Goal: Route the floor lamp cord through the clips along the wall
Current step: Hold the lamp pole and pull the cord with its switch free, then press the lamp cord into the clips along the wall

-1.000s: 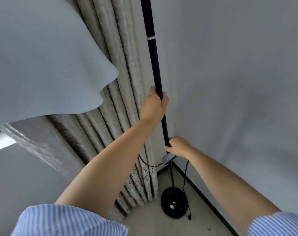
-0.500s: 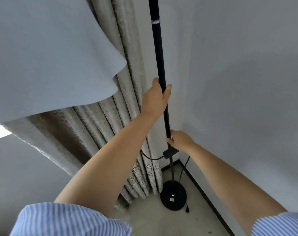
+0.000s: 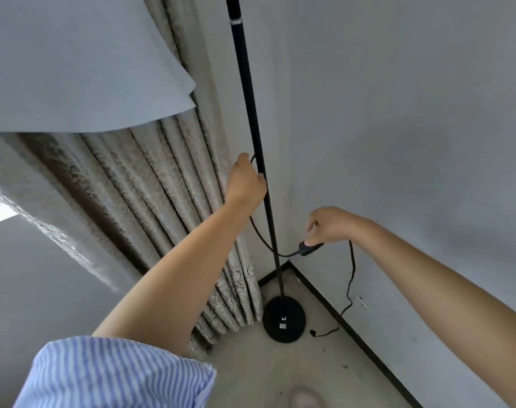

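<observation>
Between both hands [image 3: 245, 179], lamp cord [image 3: 261, 240]

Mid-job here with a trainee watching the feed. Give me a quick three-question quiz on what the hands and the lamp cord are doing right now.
1. True or false: the right hand pinches the small black inline switch on the thin black lamp cord.
2. What does the left hand hold? A) the patterned beige curtain B) the cord beside the slim black lamp pole C) nothing
3. Fill in: the cord's free end lies on the floor next to the round black ____.

Key: 1 true; 2 B; 3 base.
</observation>
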Demonstrator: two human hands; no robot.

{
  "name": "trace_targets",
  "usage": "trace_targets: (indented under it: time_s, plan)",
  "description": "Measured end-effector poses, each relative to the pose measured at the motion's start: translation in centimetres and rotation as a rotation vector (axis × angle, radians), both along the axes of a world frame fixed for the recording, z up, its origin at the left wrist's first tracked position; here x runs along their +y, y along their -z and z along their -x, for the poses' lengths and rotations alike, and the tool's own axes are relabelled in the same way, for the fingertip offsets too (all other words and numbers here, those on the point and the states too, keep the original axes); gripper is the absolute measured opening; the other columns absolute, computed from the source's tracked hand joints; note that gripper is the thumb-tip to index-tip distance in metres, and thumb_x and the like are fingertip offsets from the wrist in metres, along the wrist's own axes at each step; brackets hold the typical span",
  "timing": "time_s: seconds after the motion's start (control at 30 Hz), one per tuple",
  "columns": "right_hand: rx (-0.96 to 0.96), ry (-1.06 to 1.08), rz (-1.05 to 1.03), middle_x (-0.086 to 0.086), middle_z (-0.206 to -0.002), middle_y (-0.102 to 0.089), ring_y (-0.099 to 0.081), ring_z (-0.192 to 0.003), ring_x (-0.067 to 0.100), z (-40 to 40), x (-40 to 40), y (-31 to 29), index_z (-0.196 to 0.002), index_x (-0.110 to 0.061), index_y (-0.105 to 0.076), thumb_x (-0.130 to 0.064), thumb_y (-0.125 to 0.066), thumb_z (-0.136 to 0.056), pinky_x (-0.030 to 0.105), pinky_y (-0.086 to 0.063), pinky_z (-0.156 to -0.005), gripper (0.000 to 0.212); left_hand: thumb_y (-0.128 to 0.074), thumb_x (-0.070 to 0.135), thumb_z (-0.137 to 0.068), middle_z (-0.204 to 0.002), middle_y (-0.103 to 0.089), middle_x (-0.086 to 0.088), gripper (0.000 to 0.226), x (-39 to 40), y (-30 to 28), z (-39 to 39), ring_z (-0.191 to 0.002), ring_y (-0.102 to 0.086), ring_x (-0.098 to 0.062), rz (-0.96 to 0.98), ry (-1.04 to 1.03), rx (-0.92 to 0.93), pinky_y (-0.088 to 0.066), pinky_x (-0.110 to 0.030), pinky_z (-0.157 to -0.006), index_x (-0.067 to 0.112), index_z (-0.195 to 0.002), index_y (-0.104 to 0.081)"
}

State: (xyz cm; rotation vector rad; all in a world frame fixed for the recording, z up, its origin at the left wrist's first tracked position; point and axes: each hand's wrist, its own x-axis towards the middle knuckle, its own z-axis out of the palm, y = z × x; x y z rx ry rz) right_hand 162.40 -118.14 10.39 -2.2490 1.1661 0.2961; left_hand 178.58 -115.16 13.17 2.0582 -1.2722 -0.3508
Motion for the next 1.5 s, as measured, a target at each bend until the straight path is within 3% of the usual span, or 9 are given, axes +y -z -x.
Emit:
trace_targets:
  time_s: [0.1,0.23,0.57,0.7,0.8,0.97,1.13,1.23,1.5]
  plan:
    - [0.013,0.047,-0.051,0.002,-0.091,-0.052,-0.050,-0.082,0.021,1.9,4.4,-2.1,-0.112,-0.007,-0.056,-0.017,-0.063,-0.076,0.021,-0.037,-0.051,0.038,-0.043,0.013,-0.094,-0.120,-0.054,-0.020,0.046,4.1,1.8,0.7,-0.098,-0.057,-0.033,-0.192,0.115,-0.090,-0.041,-0.031,-0.064,0.001,-0.135,-0.027]
    - [0.019,0.136,-0.053,0.005,-0.076,-0.053,-0.044,-0.062,0.021,4.0,12.2,-2.1,-0.103,-0.007,-0.061,-0.004,-0.058,-0.073,0.025,-0.031,-0.049,0.030,-0.042,0.012,-0.094,-0.123,-0.054,-0.020,0.040,11.9,4.6,1.9,-0.099,-0.056,-0.029,-0.379,0.302,-0.128,-0.050,-0.037,-0.075,0.004,-0.132,-0.034]
    - [-0.565,0.560,0.168,-0.004,-0.050,-0.054,-0.049,-0.028,-0.004,6.6,26.8,-0.2,-0.097,-0.005,-0.063,-0.010,-0.056,-0.085,0.003,-0.041,-0.041,0.015,-0.046,0.011,-0.092,-0.131,-0.050,-0.018,0.051,25.8,6.3,4.0,-0.114,-0.052,-0.031,-0.335,0.442,-0.039,-0.048,-0.038,-0.086,0.011,-0.138,-0.023]
    - [-0.636,0.597,0.216,-0.010,-0.036,-0.054,-0.050,-0.030,0.001,6.6,30.5,-1.1,-0.083,-0.007,-0.059,-0.013,-0.057,-0.084,0.002,-0.038,-0.040,0.007,-0.046,0.005,-0.091,-0.135,-0.047,-0.017,0.055,29.0,4.8,4.6,-0.117,-0.050,-0.030,-0.216,0.406,-0.013,-0.048,-0.040,-0.091,0.011,-0.139,-0.021]
    - [-0.712,0.611,0.085,-0.003,-0.051,-0.056,-0.054,-0.036,0.002,6.5,33.8,-1.4,-0.081,-0.001,-0.059,-0.004,-0.058,-0.082,0.000,-0.040,-0.040,0.003,-0.050,-0.002,-0.086,-0.142,-0.040,-0.013,0.064,31.1,3.7,5.5,-0.125,-0.043,-0.029,-0.085,0.440,-0.104,-0.044,-0.039,-0.097,0.015,-0.141,-0.022]
    - [-0.717,0.632,-0.215,0.011,-0.089,-0.058,-0.057,-0.088,0.024,7.2,38.3,-1.5,-0.114,0.005,-0.052,0.008,-0.046,-0.085,0.042,-0.048,-0.092,0.030,-0.049,-0.010,-0.078,-0.148,-0.032,-0.006,0.074,33.4,2.9,6.9,-0.134,-0.029,-0.030,-0.116,0.643,-0.382,-0.043,-0.043,-0.099,0.023,-0.140,-0.026]
    - [-0.911,0.858,-0.415,0.017,-0.077,-0.053,-0.057,-0.064,0.021,7.7,40.8,-1.8,-0.106,0.014,-0.051,0.010,-0.044,-0.086,0.032,-0.054,-0.071,0.022,-0.050,-0.004,-0.084,-0.149,-0.032,-0.003,0.067,34.6,2.6,8.5,-0.134,-0.028,-0.029,-0.166,0.673,-0.474,-0.041,-0.044,-0.101,0.026,-0.139,-0.029]
    - [-0.946,0.909,-0.500,0.013,-0.067,-0.050,-0.054,-0.059,0.019,8.3,42.0,-2.3,-0.075,0.003,-0.053,0.009,-0.046,-0.085,0.018,-0.054,-0.047,0.014,-0.050,0.006,-0.089,-0.148,-0.034,-0.002,0.056,35.0,2.3,8.9,-0.132,-0.031,-0.028,-0.161,0.642,-0.523,-0.045,-0.044,-0.095,0.027,-0.137,-0.032]
    - [-0.591,0.576,-0.497,0.001,-0.055,-0.053,-0.052,-0.046,0.012,12.7,46.0,-2.9,-0.072,-0.013,-0.048,-0.012,-0.042,-0.092,0.023,-0.045,-0.055,0.021,-0.043,0.009,-0.092,-0.136,-0.045,-0.006,0.028,34.9,1.4,8.3,-0.125,-0.036,-0.028,-0.027,0.648,-0.670,-0.045,-0.041,-0.087,0.012,-0.120,-0.048]
